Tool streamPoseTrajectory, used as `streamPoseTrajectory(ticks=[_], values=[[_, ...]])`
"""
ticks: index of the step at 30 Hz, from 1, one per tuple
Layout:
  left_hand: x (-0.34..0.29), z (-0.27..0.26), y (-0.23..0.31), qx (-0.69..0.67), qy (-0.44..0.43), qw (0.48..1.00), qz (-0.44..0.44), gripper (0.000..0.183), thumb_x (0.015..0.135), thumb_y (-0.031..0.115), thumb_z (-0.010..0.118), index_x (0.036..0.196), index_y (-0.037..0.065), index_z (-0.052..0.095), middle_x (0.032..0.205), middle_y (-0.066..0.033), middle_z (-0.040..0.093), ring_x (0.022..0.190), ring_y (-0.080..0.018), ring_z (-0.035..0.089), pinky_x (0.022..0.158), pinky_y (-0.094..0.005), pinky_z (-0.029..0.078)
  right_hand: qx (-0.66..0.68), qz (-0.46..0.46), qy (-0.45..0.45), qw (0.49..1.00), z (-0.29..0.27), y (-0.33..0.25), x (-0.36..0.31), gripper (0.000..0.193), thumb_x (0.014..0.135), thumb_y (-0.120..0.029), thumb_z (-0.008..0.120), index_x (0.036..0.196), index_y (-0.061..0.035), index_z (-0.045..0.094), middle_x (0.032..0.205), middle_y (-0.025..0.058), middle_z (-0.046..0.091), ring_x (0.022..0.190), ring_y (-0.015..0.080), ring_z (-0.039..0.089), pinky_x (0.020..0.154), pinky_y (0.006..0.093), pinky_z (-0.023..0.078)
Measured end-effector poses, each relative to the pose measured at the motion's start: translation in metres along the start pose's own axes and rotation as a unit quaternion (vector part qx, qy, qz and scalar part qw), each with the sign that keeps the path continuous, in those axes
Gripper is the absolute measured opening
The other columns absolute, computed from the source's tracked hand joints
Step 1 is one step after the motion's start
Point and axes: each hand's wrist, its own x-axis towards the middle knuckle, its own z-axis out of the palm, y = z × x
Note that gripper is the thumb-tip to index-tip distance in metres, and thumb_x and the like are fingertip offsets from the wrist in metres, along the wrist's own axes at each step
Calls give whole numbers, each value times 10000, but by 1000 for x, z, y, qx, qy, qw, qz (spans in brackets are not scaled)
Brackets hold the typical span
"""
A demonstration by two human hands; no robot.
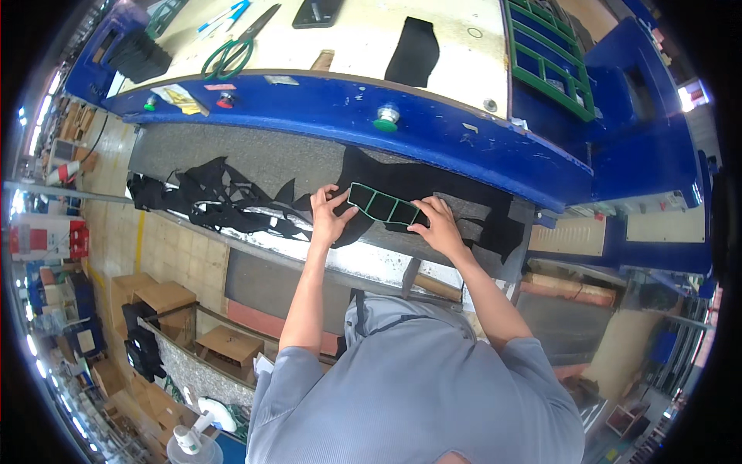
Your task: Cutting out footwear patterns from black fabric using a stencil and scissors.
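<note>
A small green-edged cutting die [372,203] with crossbars lies across black sheet material [421,175] on the grey work surface [255,172]. My left hand [328,216] pinches the die's left end between thumb and fingers. At its right end, my right hand [437,225] grips the die the same way. Through the die's cells only black shows. A tangle of black cut scraps [220,193] with pointed ends spreads to the left of my left hand. More black material [502,230] hangs on the right, past my right hand.
A blue machine beam [309,110] with push buttons [386,117] runs just beyond my hands. On the pale top behind it lie green-handled scissors [229,58], pens [224,17], a dark flat device [317,13], a black cut piece [413,52] and stacked black pieces [139,56]. A larger green frame [550,58] stands far right.
</note>
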Motion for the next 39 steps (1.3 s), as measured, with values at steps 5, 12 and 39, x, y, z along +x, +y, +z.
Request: streamPoseTrajectory(ticks=[5,12,39], values=[[0,6,13,34,-14,999,36,503,691,199,879,1177,232,757,1341,-73,495,1186,-298,444,1023,-402,383,-9,15,47,999,-5,17,-23,534,797,-282,804,1274,-99,646,1175,85,561,1121,300,522,985,417,424],[-1,9,21,61,6,998,18,458,719,258,863,1166,250,764,1357,-74,484,1228,-316,412,1052,-433,327,19,48,104,993,8,21,-30,464,802,-238,801,1226,-98,679,1148,81,559,1120,292,528,991,398,422],[-1,11,22,69,29,996,38,335,731,261,863,1059,234,803,1325,-40,543,1194,-288,437,1017,-403,348,79,41,144,986,12,29,-28,282,866,-132,724,1148,-120,719,1049,61,577,1058,272,540,964,397,411]])
